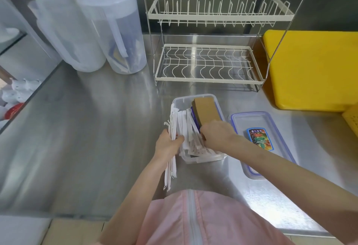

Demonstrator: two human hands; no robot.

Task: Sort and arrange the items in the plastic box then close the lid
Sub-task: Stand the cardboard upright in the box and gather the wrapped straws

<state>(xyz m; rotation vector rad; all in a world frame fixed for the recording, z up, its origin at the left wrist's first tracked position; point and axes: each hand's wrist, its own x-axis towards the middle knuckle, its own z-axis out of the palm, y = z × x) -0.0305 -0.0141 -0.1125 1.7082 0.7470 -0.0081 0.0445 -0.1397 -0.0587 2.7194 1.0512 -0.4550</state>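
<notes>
Left hand (167,144): fingers closed round white paper strips (172,124) beside the box (193,98). Right hand (218,135): fingers grip the brown pad (206,111) inside. Lid (257,120) off, right.

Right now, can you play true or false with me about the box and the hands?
1. The lid is on the plastic box. False: it lies on the counter to the right of it.
2. The left hand holds a bundle of white paper-wrapped sticks. True.
3. The dish rack is full of plates. False: it holds none.
4. The right hand is at the brown block in the box. True.
</notes>
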